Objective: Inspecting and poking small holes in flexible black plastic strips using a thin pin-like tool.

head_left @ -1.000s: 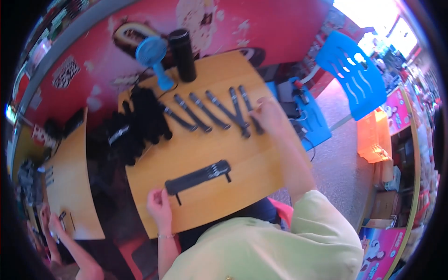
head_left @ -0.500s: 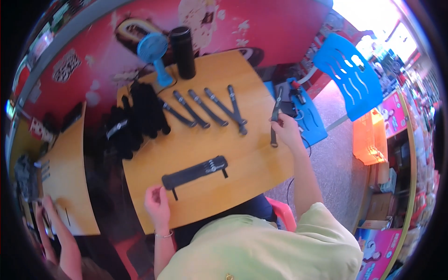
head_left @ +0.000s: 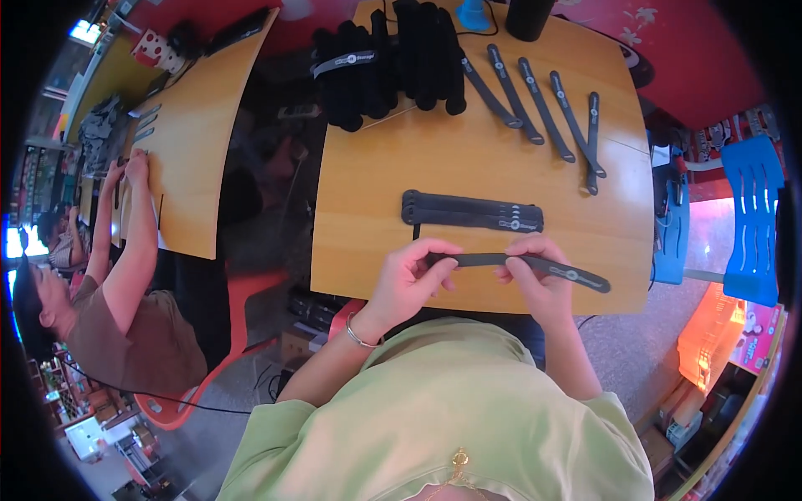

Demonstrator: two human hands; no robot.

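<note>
Surface: wooden table (head_left: 368,209), yellow-brown, smooth, its near edge at the person's waist. Toward the far side sit a black bundle (head_left: 359,83) of rolled pieces, a blue stand base (head_left: 474,15) and a black cylinder (head_left: 528,17), cut off by the upper rim. Five loose grey straps (head_left: 545,108) lie fanned out at far right, the two rightmost crossing near their lower ends. A flat stack of straps (head_left: 468,212) lies mid-table.

Hands: left hand (head_left: 411,284) pinches one end of a grey strap (head_left: 480,260); right hand (head_left: 539,280) pinches it near the middle, free end reaching rightward. Strap is over the table, just nearer than the stack.

Room: red wall (head_left: 718,75) behind; blue chair (head_left: 753,221) and orange crate (head_left: 708,338) at right; co-worker (head_left: 138,334) in brown at a second table (head_left: 188,150), left.

Markings: pale lettering with a round emblem on the held strap, stack, loose straps and bundle's grey band (head_left: 344,62)
</note>
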